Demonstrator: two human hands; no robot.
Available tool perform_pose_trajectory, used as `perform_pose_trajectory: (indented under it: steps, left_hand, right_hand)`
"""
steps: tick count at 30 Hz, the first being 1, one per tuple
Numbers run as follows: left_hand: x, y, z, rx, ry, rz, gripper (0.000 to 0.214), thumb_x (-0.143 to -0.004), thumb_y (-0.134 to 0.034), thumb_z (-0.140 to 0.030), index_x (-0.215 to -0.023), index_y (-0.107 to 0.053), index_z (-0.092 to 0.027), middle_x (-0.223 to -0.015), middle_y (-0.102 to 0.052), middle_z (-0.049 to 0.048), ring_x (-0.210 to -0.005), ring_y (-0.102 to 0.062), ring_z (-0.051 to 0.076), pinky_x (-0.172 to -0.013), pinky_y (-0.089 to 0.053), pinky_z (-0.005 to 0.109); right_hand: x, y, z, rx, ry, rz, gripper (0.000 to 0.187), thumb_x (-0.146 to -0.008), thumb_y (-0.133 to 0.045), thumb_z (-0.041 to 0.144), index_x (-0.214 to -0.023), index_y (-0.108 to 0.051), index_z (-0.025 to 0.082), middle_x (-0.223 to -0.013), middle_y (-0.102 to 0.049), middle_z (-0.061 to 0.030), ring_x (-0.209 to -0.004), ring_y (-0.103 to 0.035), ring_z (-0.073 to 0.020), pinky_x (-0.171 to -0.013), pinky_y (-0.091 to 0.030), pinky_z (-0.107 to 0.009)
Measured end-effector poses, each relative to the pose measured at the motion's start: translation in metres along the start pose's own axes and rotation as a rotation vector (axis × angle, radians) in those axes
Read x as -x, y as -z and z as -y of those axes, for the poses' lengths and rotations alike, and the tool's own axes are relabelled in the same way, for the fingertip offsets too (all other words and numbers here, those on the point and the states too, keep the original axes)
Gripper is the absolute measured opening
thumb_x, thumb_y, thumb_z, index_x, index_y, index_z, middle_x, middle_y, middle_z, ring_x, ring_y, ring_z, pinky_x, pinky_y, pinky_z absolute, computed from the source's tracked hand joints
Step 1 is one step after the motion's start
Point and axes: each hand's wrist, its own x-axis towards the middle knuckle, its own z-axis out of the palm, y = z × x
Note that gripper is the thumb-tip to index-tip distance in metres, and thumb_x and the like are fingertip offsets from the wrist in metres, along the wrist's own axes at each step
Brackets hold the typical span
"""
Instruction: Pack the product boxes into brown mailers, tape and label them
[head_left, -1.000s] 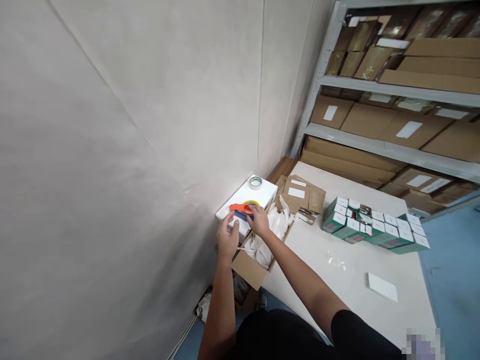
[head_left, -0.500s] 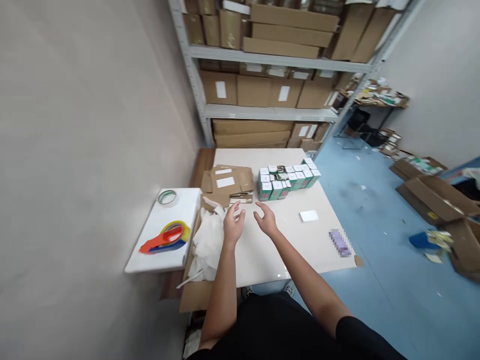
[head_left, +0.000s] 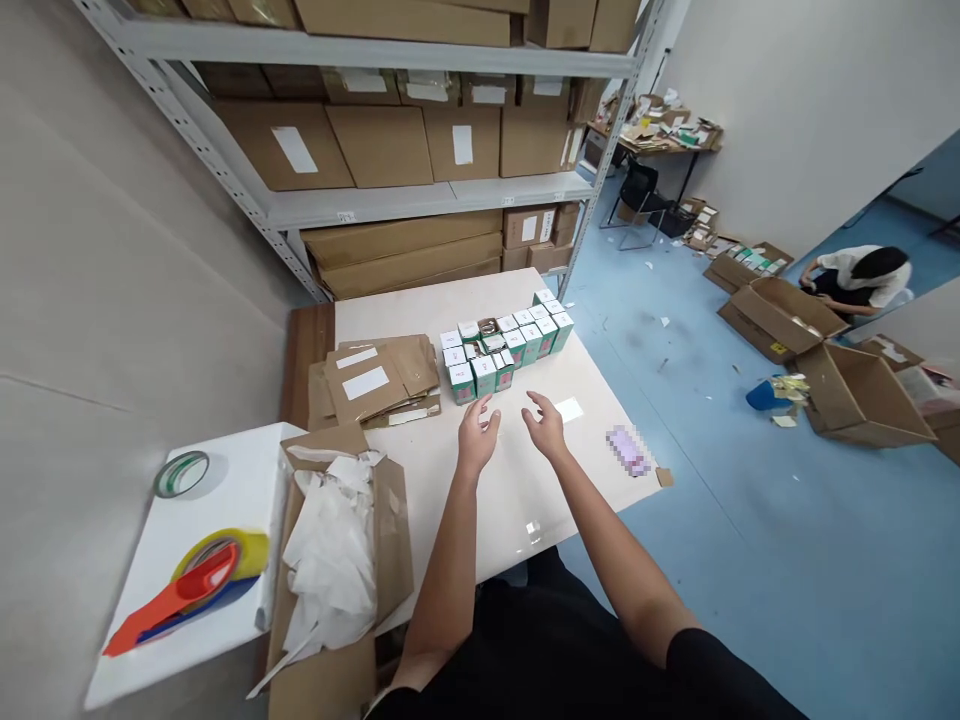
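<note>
My left hand (head_left: 478,437) is raised over the table (head_left: 517,500), palm inward, fingers apart and holding nothing. Facing it, my right hand (head_left: 544,424) is likewise open, with a gap between the two. Just beyond them stand several small green-and-white boxes (head_left: 484,376) in rows; some have open tops. A white card (head_left: 569,410) lies by my right hand. Flattened cardboard (head_left: 375,380) is stacked to the left of the boxes. Near the right edge is a pixelated purple object (head_left: 628,451).
At left, an open carton (head_left: 394,520) holds crumpled white paper (head_left: 334,550). A white box top (head_left: 225,480) carries a green tape roll (head_left: 181,474) and a tape dispenser (head_left: 184,595). Shelving (head_left: 427,205) with cartons stands behind. Far right, a person (head_left: 862,275) sits near open cartons (head_left: 874,400).
The view has swung to the right, so the table and shelves sit further left and a seated person has come into view. Both hands stay open and apart.
</note>
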Motion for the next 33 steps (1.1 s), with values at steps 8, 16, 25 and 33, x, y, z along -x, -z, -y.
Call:
perform_pose_trajectory:
  steps: [8,16,25,33]
  left_hand:
    - [-0.077,-0.045,0.015,-0.246,0.033,-0.041,0.042,-0.097,-0.056,-0.031,-0.138,-0.062,-0.025,-0.144,-0.059,0.0094,-0.130,-0.057,0.024,-0.101,-0.055,0.038]
    - [-0.186,-0.111,0.071,-0.840,0.143,0.121,0.058,-0.092,-0.064,-0.031,-0.149,-0.055,-0.022,-0.171,-0.025,0.0109,-0.157,-0.014,0.041,-0.122,-0.029,0.057]
    - [-0.191,-0.145,0.111,-0.956,-0.085,0.206,0.057,-0.090,-0.058,-0.009,-0.143,-0.062,-0.030,-0.174,-0.017,0.0035,-0.161,0.005,0.034,-0.126,-0.019,0.059]
    - [-0.187,-0.165,0.124,-0.598,0.052,0.140,0.070,-0.088,-0.055,-0.003,-0.154,-0.050,-0.024,-0.173,-0.015,0.0092,-0.147,-0.044,0.032,-0.116,-0.045,0.043]
  right_hand:
    - [-0.113,-0.016,-0.051,-0.040,-0.014,0.136,0.050,-0.088,-0.060,0.031,-0.138,-0.062,0.023,-0.142,-0.063,-0.0099,-0.129,-0.059,-0.0256,-0.104,-0.052,-0.043]
    - [-0.184,-0.017,-0.120,0.034,-0.047,0.329,0.071,-0.083,-0.065,0.024,-0.152,-0.050,0.027,-0.152,-0.055,-0.0076,-0.135,-0.054,-0.0278,-0.113,-0.047,-0.047]
    - [-0.206,-0.038,-0.189,-0.039,-0.193,0.553,0.085,-0.078,-0.062,0.016,-0.159,-0.040,0.034,-0.157,-0.050,-0.0019,-0.137,-0.054,-0.0281,-0.115,-0.045,-0.048]
    - [-0.207,-0.064,-0.215,-0.247,-0.213,0.508,0.086,-0.074,-0.052,0.015,-0.157,-0.043,0.032,-0.155,-0.053,-0.0012,-0.125,-0.062,-0.0215,-0.110,-0.050,-0.042]
